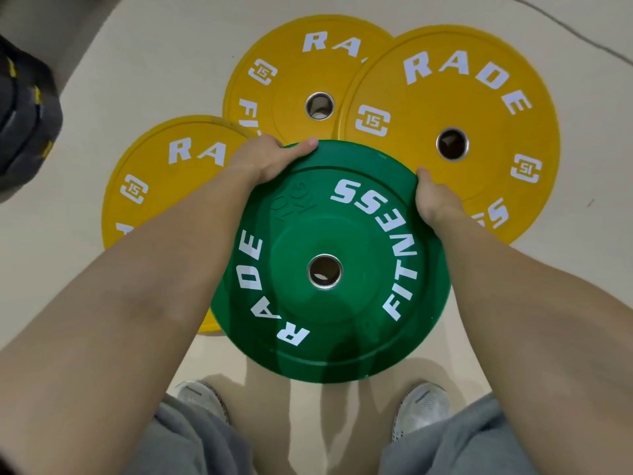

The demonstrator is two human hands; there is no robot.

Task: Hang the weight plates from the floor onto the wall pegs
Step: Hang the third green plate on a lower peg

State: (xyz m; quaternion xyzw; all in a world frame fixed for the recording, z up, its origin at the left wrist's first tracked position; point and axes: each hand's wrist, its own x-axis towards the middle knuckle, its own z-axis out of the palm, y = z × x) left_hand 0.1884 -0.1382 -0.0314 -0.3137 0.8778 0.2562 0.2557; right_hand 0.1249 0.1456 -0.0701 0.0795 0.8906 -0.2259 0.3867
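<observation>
The green plate [342, 241] is low over the floor [582, 303], just ahead of the shoes [423, 409]. Its far rim overlaps the yellow plates [445, 97], which lie flat. The left hand [263, 159] and right hand [433, 197] clasp that far rim, thumbs on top, fingers hidden beneath.
</observation>
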